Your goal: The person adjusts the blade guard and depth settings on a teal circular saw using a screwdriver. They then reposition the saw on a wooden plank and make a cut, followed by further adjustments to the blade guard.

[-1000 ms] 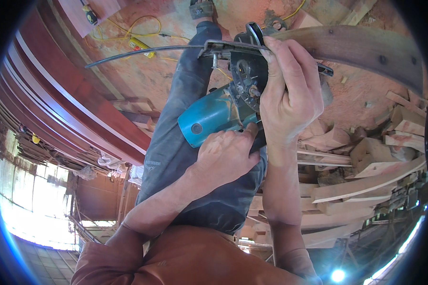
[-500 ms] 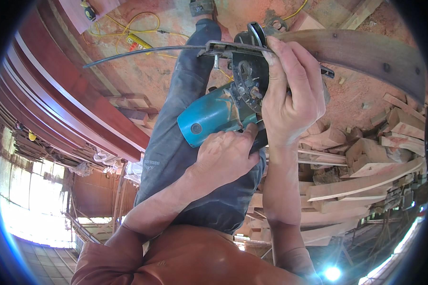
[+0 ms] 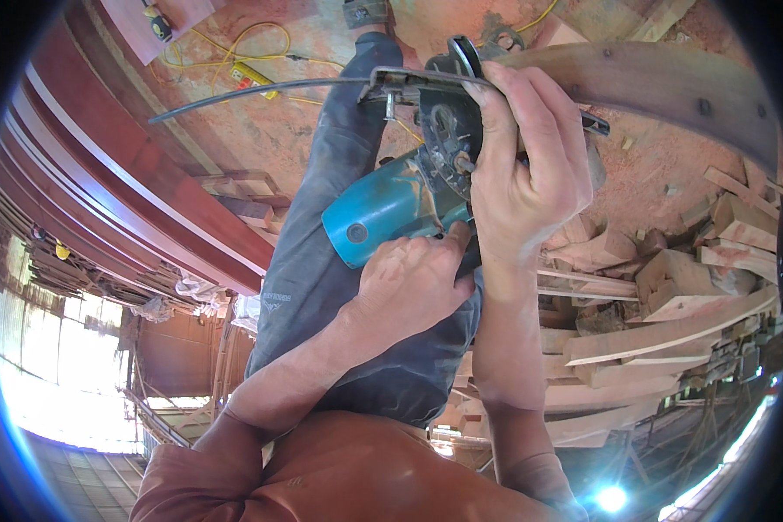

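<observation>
A teal circular saw (image 3: 378, 213) with a black front housing rests tilted across my thigh. My left hand (image 3: 413, 283) is wrapped round its handle, which is mostly hidden beneath the fingers. At the saw's far side my right hand (image 3: 535, 143) has its thumb and fingers pinched on the edge of the metal base plate (image 3: 409, 81). Right beside those fingertips stands the thin, rounded edge of the blade or its guard (image 3: 463, 56); which one, I cannot tell. A dark cord-like strip (image 3: 252, 93) stretches leftward from the plate.
A curved dark wooden plank (image 3: 669, 91) lies at the far right. Stacked offcuts and curved boards (image 3: 678, 291) fill the right side. Long reddish beams (image 3: 139, 165) run along the left. On the dusty floor lie a yellow cable (image 3: 226, 52) and a yellow-red socket strip (image 3: 252, 78).
The saw's front end and my right hand have shifted slightly left and away from me. My left hand keeps its hold, and the view has moved a little.
</observation>
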`<state>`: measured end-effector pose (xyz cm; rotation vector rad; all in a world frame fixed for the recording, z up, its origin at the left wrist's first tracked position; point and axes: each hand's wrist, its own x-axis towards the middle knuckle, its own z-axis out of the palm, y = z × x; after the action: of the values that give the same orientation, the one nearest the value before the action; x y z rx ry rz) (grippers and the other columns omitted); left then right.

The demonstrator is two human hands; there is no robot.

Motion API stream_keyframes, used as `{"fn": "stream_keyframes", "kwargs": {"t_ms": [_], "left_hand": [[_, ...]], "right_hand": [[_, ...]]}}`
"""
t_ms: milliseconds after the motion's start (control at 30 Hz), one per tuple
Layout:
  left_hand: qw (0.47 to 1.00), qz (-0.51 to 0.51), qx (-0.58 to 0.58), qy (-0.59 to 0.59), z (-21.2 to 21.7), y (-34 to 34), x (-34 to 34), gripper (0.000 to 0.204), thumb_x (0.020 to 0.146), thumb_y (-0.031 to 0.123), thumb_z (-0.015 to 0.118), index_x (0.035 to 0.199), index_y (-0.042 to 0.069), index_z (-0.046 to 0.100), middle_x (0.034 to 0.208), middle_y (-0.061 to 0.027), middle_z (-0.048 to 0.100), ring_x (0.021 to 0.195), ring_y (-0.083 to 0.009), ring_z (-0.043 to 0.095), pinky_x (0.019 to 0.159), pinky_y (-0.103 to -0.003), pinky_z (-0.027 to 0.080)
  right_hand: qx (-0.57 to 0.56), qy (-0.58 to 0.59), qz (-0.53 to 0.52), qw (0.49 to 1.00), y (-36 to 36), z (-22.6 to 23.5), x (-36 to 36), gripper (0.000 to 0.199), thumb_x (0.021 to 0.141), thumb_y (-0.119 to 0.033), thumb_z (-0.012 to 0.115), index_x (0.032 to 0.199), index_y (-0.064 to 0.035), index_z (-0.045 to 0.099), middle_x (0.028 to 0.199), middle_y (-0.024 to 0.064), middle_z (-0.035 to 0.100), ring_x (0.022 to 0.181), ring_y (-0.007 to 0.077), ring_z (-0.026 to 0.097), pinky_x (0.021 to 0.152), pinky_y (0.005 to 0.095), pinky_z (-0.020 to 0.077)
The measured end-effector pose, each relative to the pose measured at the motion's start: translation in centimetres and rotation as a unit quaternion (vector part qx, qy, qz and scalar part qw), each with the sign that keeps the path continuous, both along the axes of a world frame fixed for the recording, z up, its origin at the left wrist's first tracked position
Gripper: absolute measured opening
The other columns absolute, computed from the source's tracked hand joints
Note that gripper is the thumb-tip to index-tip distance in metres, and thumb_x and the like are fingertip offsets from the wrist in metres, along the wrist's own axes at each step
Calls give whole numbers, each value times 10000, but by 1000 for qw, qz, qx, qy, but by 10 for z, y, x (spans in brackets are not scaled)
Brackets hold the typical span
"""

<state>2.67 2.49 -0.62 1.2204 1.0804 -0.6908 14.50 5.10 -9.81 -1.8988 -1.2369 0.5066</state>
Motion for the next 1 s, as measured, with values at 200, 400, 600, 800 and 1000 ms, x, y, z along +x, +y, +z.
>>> {"fn": "stream_keyframes", "kwargs": {"t_ms": [200,400,600,800,1000], "left_hand": [[1000,-6,13,0,0,-2,0,354,885,300,785,1021,-20,718,835,-242,743,819,-428,747,772,-520,599],[998,-17,62,-25,0,-6,-3,371,847,224,753,1123,-3,652,744,-191,735,740,-377,758,712,-478,613],[1000,9,12,-10,-2,-4,-3,402,887,288,771,1142,-16,708,868,-248,750,839,-432,747,788,-516,596],[1000,-4,-24,-2,-1,1,-3,469,876,233,727,1265,-16,644,882,-254,748,852,-434,746,797,-522,594],[1000,4,-7,-13,1,-2,-3,486,869,231,725,1275,-19,634,847,-237,745,827,-431,746,778,-527,598]], "right_hand": [[-7,-6,-17,1000,0,0,-4,272,780,-27,899,1024,-120,823,973,33,743,750,208,714,628,339,555],[-3,-1,-17,1000,0,-4,-5,277,783,-25,898,1031,-122,822,977,32,741,758,208,716,636,340,557],[-12,20,-7,1000,1,-1,-3,269,798,-20,889,1041,-118,825,981,42,741,758,210,718,641,343,562],[-2,16,28,999,0,2,4,279,822,17,852,1081,-79,815,1061,69,765,842,228,748,694,331,598],[26,31,130,991,-3,22,27,316,810,33,818,1113,-54,805,1146,94,768,903,265,759,742,347,616]]}}
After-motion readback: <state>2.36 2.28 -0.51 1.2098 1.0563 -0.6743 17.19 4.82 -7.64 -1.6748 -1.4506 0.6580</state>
